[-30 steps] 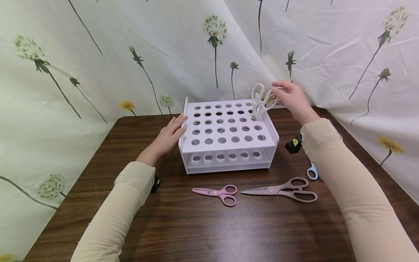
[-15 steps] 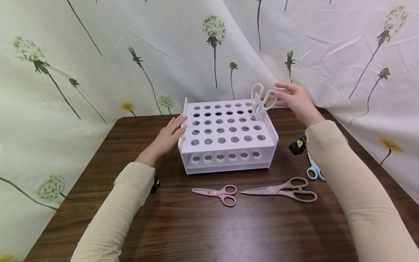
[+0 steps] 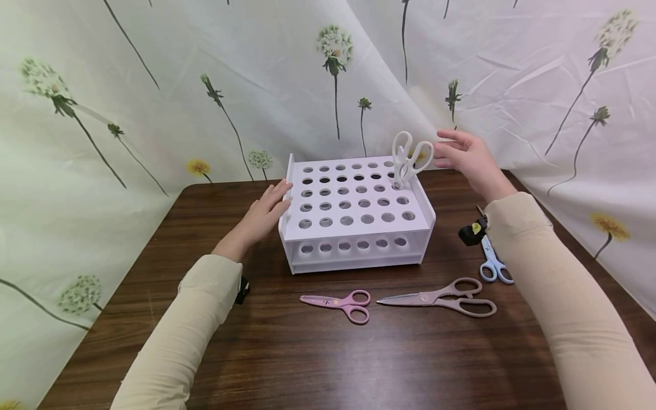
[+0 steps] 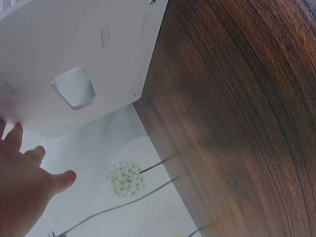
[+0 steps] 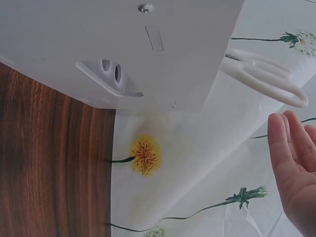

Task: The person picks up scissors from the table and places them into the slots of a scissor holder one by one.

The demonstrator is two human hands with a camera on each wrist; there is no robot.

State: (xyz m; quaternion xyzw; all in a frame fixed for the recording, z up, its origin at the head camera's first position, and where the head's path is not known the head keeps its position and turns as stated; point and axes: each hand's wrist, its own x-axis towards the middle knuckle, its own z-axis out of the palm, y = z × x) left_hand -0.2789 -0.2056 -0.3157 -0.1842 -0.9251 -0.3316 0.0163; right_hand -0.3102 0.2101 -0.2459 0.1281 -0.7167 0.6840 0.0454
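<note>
White-handled scissors (image 3: pixel 408 162) stand upright, blades down, in a hole near the back right of a white rack (image 3: pixel 338 228) with rows of round holes. Just right of their handle loops is my right hand (image 3: pixel 468 159), its fingers extended and apart from the scissors. The right wrist view also shows a gap between the fingertips (image 5: pixel 289 116) and the white handle (image 5: pixel 269 81). My left hand (image 3: pixel 263 212) rests its fingers against the rack's left side panel; in the left wrist view the fingers (image 4: pixel 34 155) are spread at that panel (image 4: pixel 118 59).
Pink scissors (image 3: pixel 340 303) lie in front of the rack on the dark wooden table (image 3: pixel 328 364). To their right are larger grey-brown scissors (image 3: pixel 446 297). Blue-handled scissors (image 3: pixel 493 265) lie beside my right forearm, partly covered by it. A flower-printed curtain (image 3: pixel 256 85) hangs behind the table.
My right hand has let go of the white scissors and moved right, away from them. The scissors stay standing in the rack. My left hand has not moved.
</note>
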